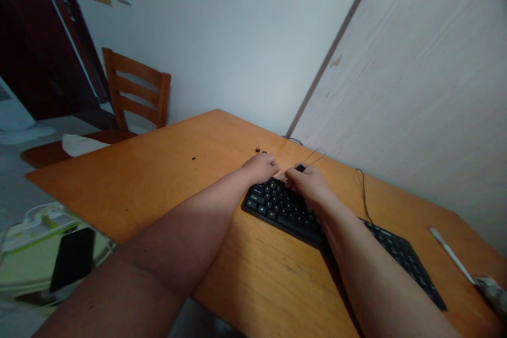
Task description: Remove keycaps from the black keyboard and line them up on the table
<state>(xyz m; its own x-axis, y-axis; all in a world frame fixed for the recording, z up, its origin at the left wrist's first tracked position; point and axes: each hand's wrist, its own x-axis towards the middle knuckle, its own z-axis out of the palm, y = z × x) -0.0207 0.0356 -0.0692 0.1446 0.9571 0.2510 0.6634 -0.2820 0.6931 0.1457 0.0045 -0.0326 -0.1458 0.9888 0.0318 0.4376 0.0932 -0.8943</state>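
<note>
A black keyboard (pixel 277 206) lies at an angle on the wooden table. My right hand (pixel 307 182) is closed around a wire keycap puller (pixel 301 167) with a black grip. Its thin wire loop sticks out behind the hand, and its other end, by the upper keys, is mostly hidden by my fingers. My left hand (pixel 261 167) rests at the keyboard's upper left corner, its fingers curled toward the right hand. What those fingers grip, if anything, is hidden. Just beyond the left hand lie small black keycaps (pixel 257 150), and a lone black keycap (pixel 194 158) sits farther left.
My right forearm passes over part of a second dark keyboard (pixel 400 253). To the far right lies a white brush-like stick (pixel 451 253). A wooden chair (pixel 137 90) stands past the table's left edge. Below left, a dark phone-like slab (pixel 73 259) rests on a green stool.
</note>
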